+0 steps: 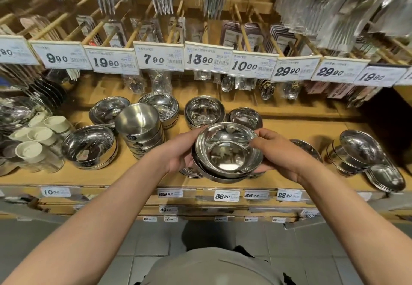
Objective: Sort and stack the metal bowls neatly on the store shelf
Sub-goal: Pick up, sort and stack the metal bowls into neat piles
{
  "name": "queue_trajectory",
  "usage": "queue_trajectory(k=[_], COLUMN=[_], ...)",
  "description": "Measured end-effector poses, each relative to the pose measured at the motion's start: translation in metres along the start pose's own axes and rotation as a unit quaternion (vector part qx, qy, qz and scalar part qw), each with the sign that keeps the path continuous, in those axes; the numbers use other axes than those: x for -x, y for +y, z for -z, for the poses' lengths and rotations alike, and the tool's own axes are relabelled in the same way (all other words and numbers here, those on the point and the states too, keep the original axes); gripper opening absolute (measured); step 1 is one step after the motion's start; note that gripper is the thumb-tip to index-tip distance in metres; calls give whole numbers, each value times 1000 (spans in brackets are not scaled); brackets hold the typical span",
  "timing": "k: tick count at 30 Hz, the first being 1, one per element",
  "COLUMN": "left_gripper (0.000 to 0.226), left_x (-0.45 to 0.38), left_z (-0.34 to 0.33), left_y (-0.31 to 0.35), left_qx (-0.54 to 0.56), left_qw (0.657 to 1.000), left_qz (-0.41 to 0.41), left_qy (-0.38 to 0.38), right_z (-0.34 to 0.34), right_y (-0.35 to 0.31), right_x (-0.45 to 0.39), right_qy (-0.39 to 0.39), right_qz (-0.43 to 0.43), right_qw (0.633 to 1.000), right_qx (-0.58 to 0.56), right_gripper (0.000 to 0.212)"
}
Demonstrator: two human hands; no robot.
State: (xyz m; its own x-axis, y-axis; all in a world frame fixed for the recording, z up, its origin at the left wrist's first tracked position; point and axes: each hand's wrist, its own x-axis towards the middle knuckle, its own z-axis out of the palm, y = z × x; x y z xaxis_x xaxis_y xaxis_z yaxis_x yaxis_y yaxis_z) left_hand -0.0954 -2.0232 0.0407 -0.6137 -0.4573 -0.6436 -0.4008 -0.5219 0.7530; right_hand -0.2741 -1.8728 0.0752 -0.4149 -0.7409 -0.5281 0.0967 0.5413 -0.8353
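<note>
Far left of the shelf (pixel 138 173): pale cups (pixel 36 137) lie on their sides, nested in rows, likely to save room. Next, a wide bowl (pixel 89 146) sits alone, mouth up, label showing on its side. Just beside it a tall stack of brushed bowls (pixel 140 133) leans a little toward the camera, so the top one shows its inside. Behind, three short stacks of shiny bowls (pixel 204 111) stand along the back, grouped by size as far as I can judge. Centre: left hand (pixel 180 153) cups the near-left side of the held bowls (pixel 227 151), fingers curled under; right hand (pixel 276 151) pinches the far-right rim, thumb on top. Both grips are closed on this small nested set, held just above the front of the shelf and tilted toward the person, probably to seat the top bowl squarely in the one below. Right: a loose pile of dishes (pixel 365 155) has slumped sideways, one dish (pixel 385 177) slid out flat; it looks unsorted as yet. Price tags (pixel 227 195) line the shelf edge.
</note>
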Motion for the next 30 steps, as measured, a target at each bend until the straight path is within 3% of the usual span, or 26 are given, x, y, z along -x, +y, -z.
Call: queue_trajectory(k=[5,13,17,21,30], left_gripper=[47,32,16,18,17], left_x=[-1,11,12,15,10], left_z=[5,2,-5,-4,1], left_y=[5,-2,-5,-2,-5], left_qx=[62,1,32,48,31], left_qw=[998,999,996,994,995], left_qz=[30,-41,-73,-91,-90], left_qy=[-7,0,36,43,38], right_z=[-3,-4,-7,-9,-12], right_y=[6,13,13,11,12], right_x=[0,-6,-9,-10,-18], right_qy=[11,93,97,78,69], right_qz=[-11,-2,14,39,42], right_qw=[998,987,987,989,994], right_qx=[-55,-129,-129,-116,-71], right_gripper=[12,13,17,29,27])
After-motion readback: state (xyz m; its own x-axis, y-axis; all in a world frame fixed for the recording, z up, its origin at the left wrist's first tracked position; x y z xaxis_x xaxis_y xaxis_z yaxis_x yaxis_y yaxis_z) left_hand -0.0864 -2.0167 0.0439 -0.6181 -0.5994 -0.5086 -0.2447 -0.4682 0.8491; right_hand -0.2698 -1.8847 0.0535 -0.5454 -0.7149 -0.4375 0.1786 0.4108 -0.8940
